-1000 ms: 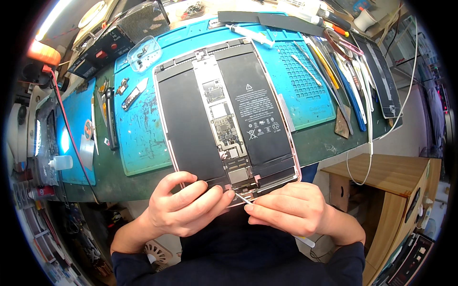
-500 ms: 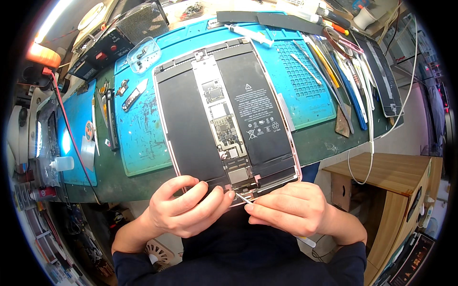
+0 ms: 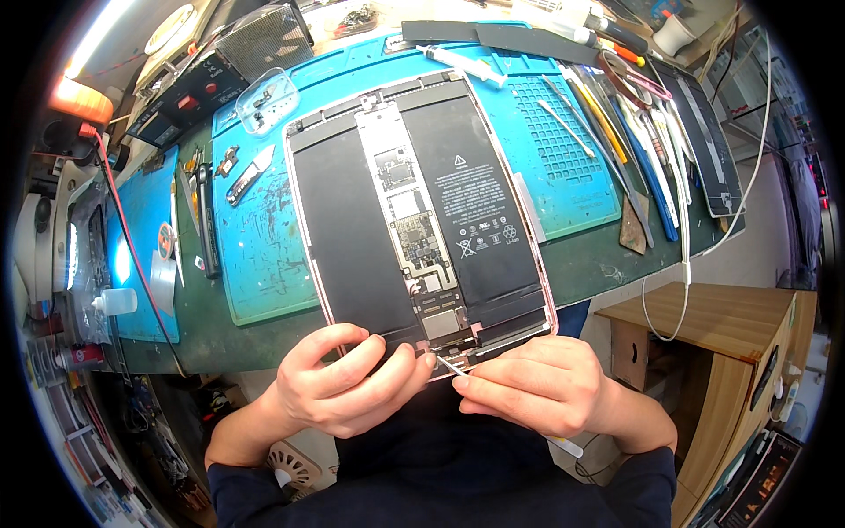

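Observation:
An opened tablet (image 3: 352,229) lies with its inside up, showing two black battery packs and a strip of circuit board (image 3: 421,242) between them. Its near end juts past the bench edge toward me. My left hand (image 3: 356,383) is closed at the near left corner, fingers curled over the tablet's edge; its thumb grip is partly hidden. In my right hand (image 3: 537,383) is a slim metal-tipped tool (image 3: 450,364), pinched between thumb and fingers. The tool's tip meets the near edge by the left fingertips, and its pale handle end (image 3: 568,447) shows below the hand.
A blue work mat (image 3: 264,282) lies under the tablet. Left of it are a utility knife (image 3: 250,176) and a clear dish (image 3: 266,102) of small parts. A syringe (image 3: 462,64) and several hand tools (image 3: 629,150) lie beyond and right. A wooden cabinet (image 3: 704,326) stands at right.
The tablet has shifted very slightly. Both hands and the tool hold nearly the same place at its near edge.

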